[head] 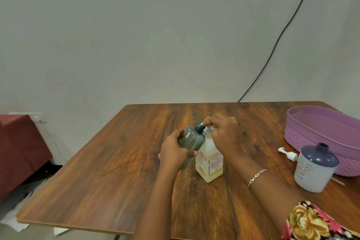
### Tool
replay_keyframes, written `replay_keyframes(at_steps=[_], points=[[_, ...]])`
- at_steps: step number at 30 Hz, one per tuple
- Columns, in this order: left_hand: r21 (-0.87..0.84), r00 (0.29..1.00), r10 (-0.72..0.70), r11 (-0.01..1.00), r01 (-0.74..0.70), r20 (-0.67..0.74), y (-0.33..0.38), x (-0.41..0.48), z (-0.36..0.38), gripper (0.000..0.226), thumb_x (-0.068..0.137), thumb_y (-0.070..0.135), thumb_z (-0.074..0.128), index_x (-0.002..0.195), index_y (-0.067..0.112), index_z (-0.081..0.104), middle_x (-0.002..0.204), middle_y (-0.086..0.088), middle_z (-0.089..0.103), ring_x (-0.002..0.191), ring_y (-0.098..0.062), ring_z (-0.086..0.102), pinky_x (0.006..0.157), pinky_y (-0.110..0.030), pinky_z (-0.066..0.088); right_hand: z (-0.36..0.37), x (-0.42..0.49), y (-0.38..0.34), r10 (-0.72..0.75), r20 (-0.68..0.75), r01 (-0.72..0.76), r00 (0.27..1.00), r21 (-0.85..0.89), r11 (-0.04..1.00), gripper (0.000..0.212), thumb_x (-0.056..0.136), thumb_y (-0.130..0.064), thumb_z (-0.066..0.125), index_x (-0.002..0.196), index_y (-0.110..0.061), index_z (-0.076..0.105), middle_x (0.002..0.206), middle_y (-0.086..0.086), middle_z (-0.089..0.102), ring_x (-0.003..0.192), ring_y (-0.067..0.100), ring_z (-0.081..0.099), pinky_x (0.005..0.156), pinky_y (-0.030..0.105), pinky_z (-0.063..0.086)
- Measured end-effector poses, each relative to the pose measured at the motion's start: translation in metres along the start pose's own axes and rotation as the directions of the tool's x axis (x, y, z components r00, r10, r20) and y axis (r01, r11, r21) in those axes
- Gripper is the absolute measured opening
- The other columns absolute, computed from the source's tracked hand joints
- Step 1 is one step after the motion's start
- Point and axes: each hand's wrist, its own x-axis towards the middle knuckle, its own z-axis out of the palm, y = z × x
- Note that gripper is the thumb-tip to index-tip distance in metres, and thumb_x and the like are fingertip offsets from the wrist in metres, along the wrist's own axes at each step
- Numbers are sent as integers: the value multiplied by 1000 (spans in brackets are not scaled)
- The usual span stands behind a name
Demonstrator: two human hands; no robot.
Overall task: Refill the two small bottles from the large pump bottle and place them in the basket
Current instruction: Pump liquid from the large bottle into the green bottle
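Note:
The large pump bottle, pale yellow with a red-printed label, stands upright mid-table. My right hand is closed over its white pump head. My left hand holds a small grey-green translucent bottle, tilted so its open teal neck meets the pump spout. A second small bottle, white with a dark blue shoulder and an open neck, stands at the right, in front of the purple basket. The basket looks empty.
A loose white pump cap lies on the wooden table between the white bottle and the basket. A black cable runs down the wall behind the table. A dark red cloth-covered thing stands at the left.

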Motion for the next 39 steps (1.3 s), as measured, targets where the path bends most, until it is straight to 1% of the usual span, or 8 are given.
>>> replay_keyframes(at_steps=[4, 12, 17, 22, 26, 29, 33, 39], points=[[14, 1000, 0, 1000, 0, 12, -3, -2, 5, 79, 62, 16, 84, 132, 24, 47, 125, 5, 53, 112, -19, 49, 98, -51, 39, -8, 3, 1, 20, 38, -23, 999, 92, 996, 26, 78, 10, 51, 80, -3, 72, 81, 6, 70, 78, 28, 63, 79, 49, 48], [14, 1000, 8, 1000, -8, 2, 2, 3, 4, 81, 62, 17, 84, 133, 24, 46, 128, 3, 52, 114, -20, 49, 98, -50, 41, 1, -2, -2, -9, -44, 9, 999, -18, 1000, 24, 78, 7, 54, 79, -8, 72, 81, 4, 69, 75, 27, 52, 65, 29, 36], [-5, 1000, 7, 1000, -7, 2, 3, 1, 4, 81, 62, 15, 84, 134, 22, 46, 128, 2, 52, 115, -22, 49, 99, -51, 39, -15, 7, -5, -2, -6, 3, 1000, 113, 994, 23, 76, 9, 52, 80, -1, 73, 80, 10, 70, 74, 27, 63, 73, 42, 50], [0, 1000, 5, 1000, -5, 3, 0, 2, 3, 79, 62, 14, 83, 132, 23, 47, 126, 3, 52, 113, -21, 48, 99, -52, 39, -9, 3, -6, -36, -30, 38, 999, 60, 997, 26, 75, 7, 49, 77, -3, 72, 77, 8, 70, 69, 22, 61, 71, 33, 42], [-13, 1000, 2, 1000, -2, 17, 1, 0, 5, 80, 61, 12, 84, 131, 24, 48, 125, 3, 53, 112, -22, 49, 98, -52, 39, -2, -4, -1, -29, -57, 32, 998, 61, 998, 30, 71, -2, 41, 73, -3, 71, 75, 7, 68, 61, 0, 42, 69, 29, 34], [-24, 1000, 6, 1000, -6, 18, 3, 1, 3, 81, 61, 13, 84, 133, 23, 47, 127, 3, 52, 114, -21, 49, 99, -51, 39, -7, -3, 0, -43, -34, 46, 998, 86, 995, 28, 74, 6, 47, 83, -3, 72, 83, 7, 70, 72, 16, 58, 72, 28, 39], [-7, 1000, 15, 1000, -15, 6, 5, 3, -2, 81, 62, 14, 84, 133, 23, 47, 127, 3, 52, 114, -22, 49, 100, -51, 39, -14, 7, -1, -49, -8, 50, 999, 149, 988, 24, 77, 8, 52, 85, -2, 73, 85, 9, 71, 76, 15, 61, 69, 15, 42], [14, 1000, 26, 1000, -26, 12, 3, 5, -1, 79, 61, 15, 84, 132, 23, 48, 126, 3, 54, 113, -21, 49, 98, -50, 40, 0, -9, 4, -95, -130, 104, 987, 63, 993, 28, 69, 1, 48, 78, -6, 73, 79, 5, 71, 66, 1, 45, 63, 30, 38]])
